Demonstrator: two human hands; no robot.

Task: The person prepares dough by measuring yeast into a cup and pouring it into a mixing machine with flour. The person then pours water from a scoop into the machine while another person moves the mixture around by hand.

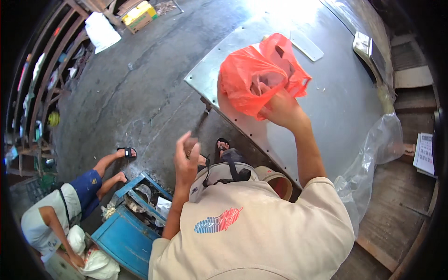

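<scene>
A red plastic bag [242, 70] stands on the metal-topped table [336, 112], near its left corner. Its mouth gapes toward me, and what lies inside I cannot make out. My right hand [282, 109] is at that mouth, its fingers reaching inside and its thumb near the outer side, closed on the bag's edge. Away from the table, my left hand [186, 158] is raised in the air in front of my body. Its thumb and fingers are apart, a little blurred, with nothing visible held.
A pale flat strip [307, 46] lies behind the bag. Clear plastic sheeting [373, 154] hangs along the table's right side. At lower left another person [60, 205] bends over white bags [100, 261], beside a blue wooden cabinet [126, 238]. A round tub [277, 182] stands under the table's edge.
</scene>
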